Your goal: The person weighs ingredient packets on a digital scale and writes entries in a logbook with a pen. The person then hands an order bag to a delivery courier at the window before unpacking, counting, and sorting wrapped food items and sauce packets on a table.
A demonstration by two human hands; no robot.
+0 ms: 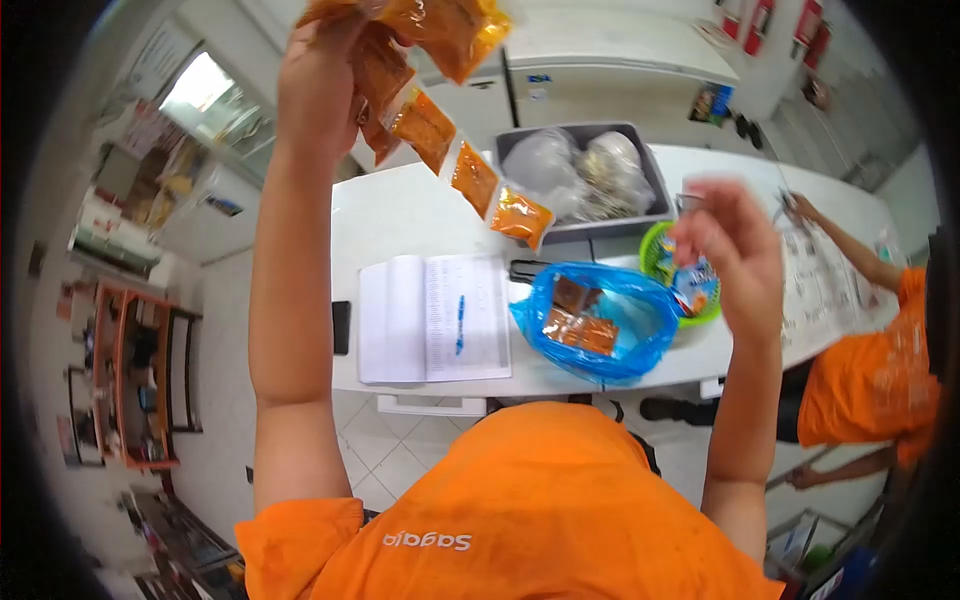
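Head view: left hand gripped packets (lowest three distinct), blurred right hand half-opened, one bag sat by the tabletop's near edge.

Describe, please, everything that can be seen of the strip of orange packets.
The strip of packets is a chain of small, clear, shiny packets, apparently plastic, with orange-brown contents and pale seams between them. The left hand grips its upper part, where several packets bunch together and the picture's top edge cuts them off. The rest slants down toward the right, ending in one packet that overlaps the grey bin's near-left corner in view; whether they touch cannot be told. No print is readable.
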